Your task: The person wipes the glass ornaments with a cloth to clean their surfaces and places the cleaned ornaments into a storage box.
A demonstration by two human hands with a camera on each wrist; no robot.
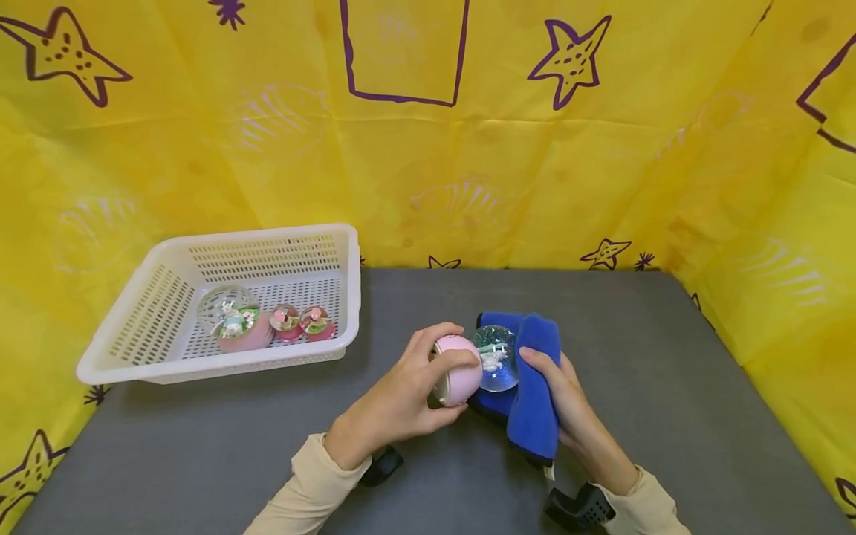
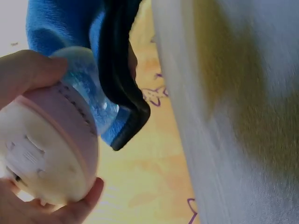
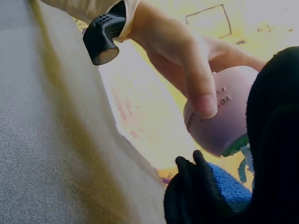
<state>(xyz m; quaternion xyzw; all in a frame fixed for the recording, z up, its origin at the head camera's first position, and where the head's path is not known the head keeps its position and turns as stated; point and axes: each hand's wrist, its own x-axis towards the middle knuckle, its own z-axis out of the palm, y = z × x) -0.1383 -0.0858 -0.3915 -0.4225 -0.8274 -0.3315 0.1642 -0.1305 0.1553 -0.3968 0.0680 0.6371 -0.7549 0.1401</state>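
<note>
My left hand (image 1: 408, 386) grips the pink base of a snow globe (image 1: 461, 375), which lies tilted on its side with its clear dome pointing right. In the left wrist view the base's white underside (image 2: 37, 154) faces the camera. A blue cloth with black edging (image 1: 537, 386) wraps behind and around the dome. Thumb on top, my right hand (image 1: 565, 394) holds that cloth against the dome's right side. Raised lettering shows on the pink base (image 3: 224, 112) in the right wrist view, where the dark cloth edge hides most of the dome.
A white perforated basket (image 1: 221, 366) stands at the left of the grey table (image 1: 635, 334). Inside it lie a large snow globe with a pink base (image 1: 244, 327) and two small ones, a left one (image 1: 286, 323) and a right one (image 1: 317, 324). Yellow patterned fabric (image 1: 428, 163) hangs behind.
</note>
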